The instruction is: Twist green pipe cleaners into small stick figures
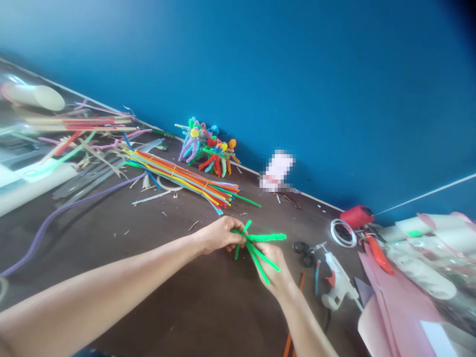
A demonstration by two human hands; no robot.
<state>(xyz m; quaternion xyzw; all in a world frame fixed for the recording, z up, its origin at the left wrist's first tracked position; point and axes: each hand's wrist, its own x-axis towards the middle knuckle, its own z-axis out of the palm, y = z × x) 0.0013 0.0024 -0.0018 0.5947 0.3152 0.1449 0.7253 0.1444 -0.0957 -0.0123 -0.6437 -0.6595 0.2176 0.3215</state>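
Green pipe cleaners cross one another between my two hands near the middle of the view. My left hand pinches them where they meet, thumb and fingers closed. Just to the right, my right hand has its fingertips closed at the same crossing, with two green ends lying over its back. One thicker green length points right, and short ends stick out above and below the left fingertips. Beyond my hands lies a bundle of coloured pipe cleaners.
Small colourful pipe-cleaner figures stand by the blue wall. To the right are black scissors, a white glue gun, a tape roll, a red spool and pink sheets. Sticks and scraps crowd the left.
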